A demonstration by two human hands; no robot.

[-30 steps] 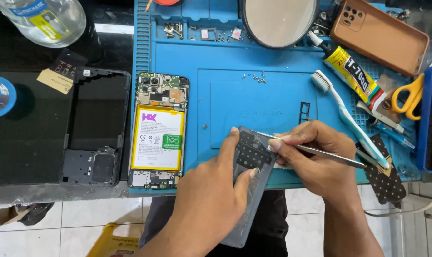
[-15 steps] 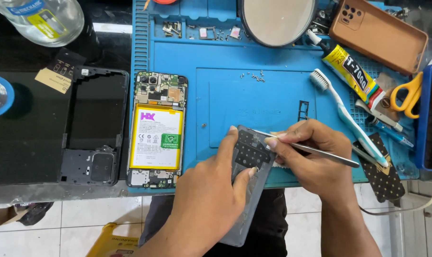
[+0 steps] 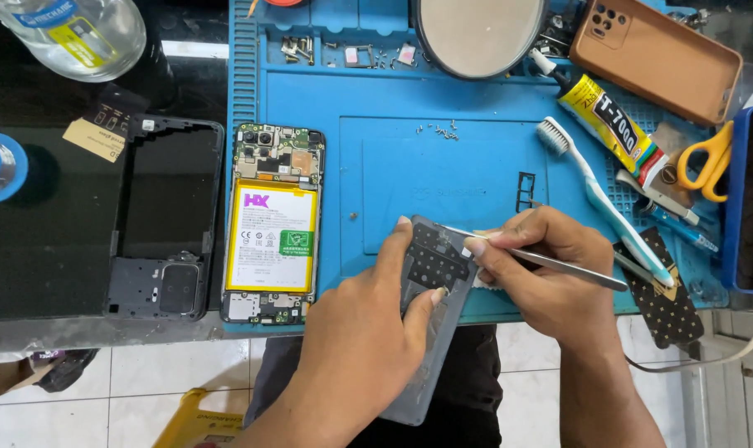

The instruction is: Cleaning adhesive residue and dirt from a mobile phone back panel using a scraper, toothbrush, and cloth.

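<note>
Two bare hands, left hand and right hand, with bare forearms: no sleeves, gloves, rings or watch show. Dark trousers cover the lap below.

The bench holds two hands, one tweezers, one opened phone, one back cover, one toothbrush, one glue tube, one scissors, one bottle.

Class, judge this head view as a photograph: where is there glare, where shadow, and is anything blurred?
Head view: daylight is bright and even; glare whitens the plastic bottle and the round mirror; the left hand casts a soft shadow on the blue mat; hands, metal tweezers and opened phone are sharp.
</note>
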